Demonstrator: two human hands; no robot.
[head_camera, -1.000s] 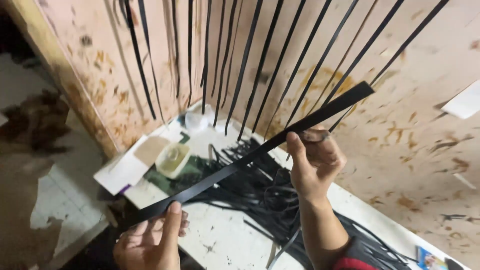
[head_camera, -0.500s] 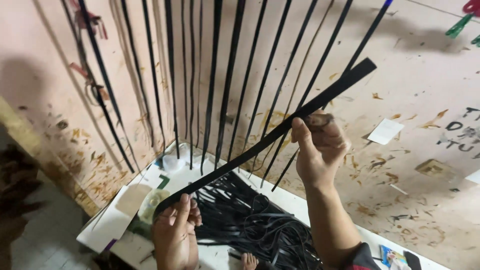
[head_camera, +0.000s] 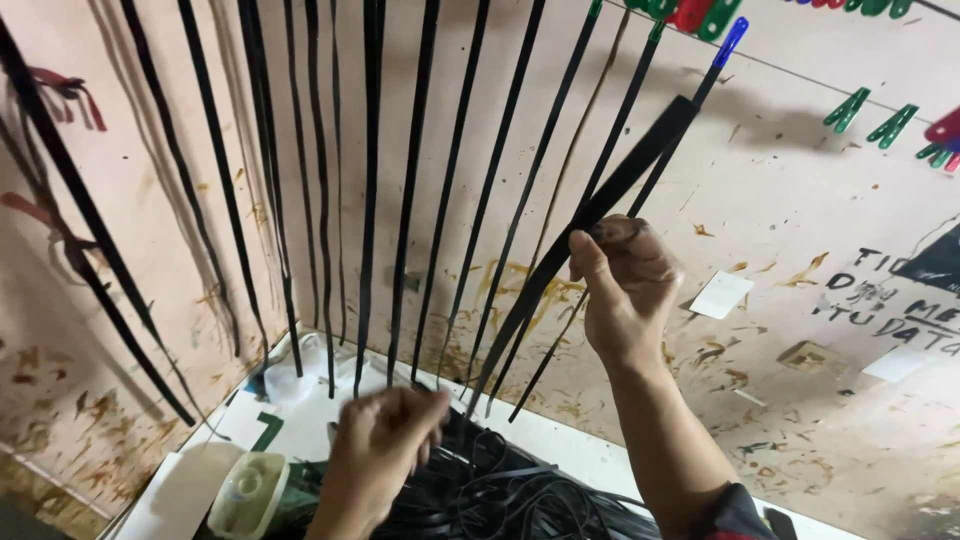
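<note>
My right hand (head_camera: 625, 285) is raised in front of the wall and pinches a flat black strip (head_camera: 615, 190) near its upper end. That strip slants from upper right down to lower left. My left hand (head_camera: 385, 445) is blurred, closed around the strip's lower end just above a tangled pile of black strips (head_camera: 500, 495) on the white table (head_camera: 560, 440). Several other black strips (head_camera: 372, 180) hang side by side down the wall behind both hands.
Green, red and blue clothes pegs (head_camera: 860, 108) hang on a line along the top right. A pale lidded container (head_camera: 245, 490) stands on the table at lower left. The stained pink wall (head_camera: 800, 230) carries paper scraps and handwriting.
The view has tilted upward toward the pegs. My right hand has lifted the strip's upper end, making it steeper. My left hand stays at the lower end above the pile.
</note>
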